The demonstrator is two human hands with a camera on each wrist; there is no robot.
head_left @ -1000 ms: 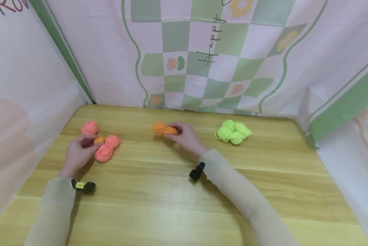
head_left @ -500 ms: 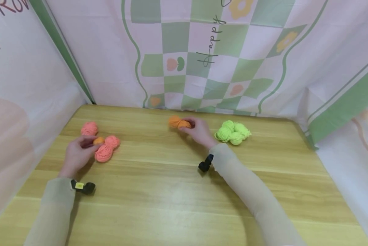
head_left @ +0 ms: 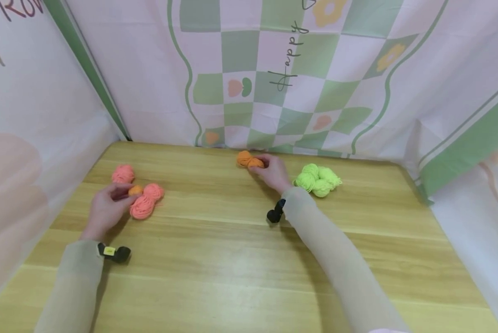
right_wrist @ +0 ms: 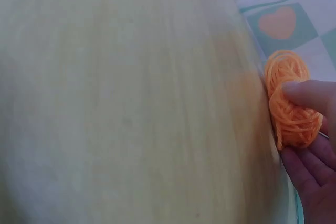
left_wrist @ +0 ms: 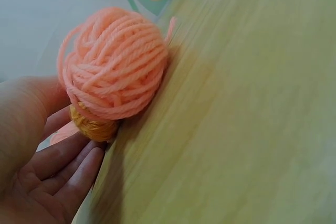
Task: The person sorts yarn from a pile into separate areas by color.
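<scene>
My left hand [head_left: 107, 207] pinches a small orange yarn ball [head_left: 135, 189] between thumb and fingers, right against a pink yarn bundle [head_left: 146, 202]. The left wrist view shows the pink yarn [left_wrist: 113, 69] resting over the small orange ball [left_wrist: 94, 127], with my fingers [left_wrist: 65, 169] under it. My right hand [head_left: 275, 173] grips an orange yarn skein [head_left: 248, 160] low over the table's back edge. In the right wrist view my thumb [right_wrist: 310, 93] presses on that orange skein [right_wrist: 287, 100].
A separate pink ball [head_left: 122, 174] lies at the far left of the wooden table [head_left: 232, 259]. A lime-green yarn pile [head_left: 318, 179] sits just right of my right wrist. Patterned cloth walls [head_left: 274, 69] close in the back and both sides.
My right hand has carried the orange skein away from me and to the right, up to the table's back edge beside the green pile. The left hand has stayed put.
</scene>
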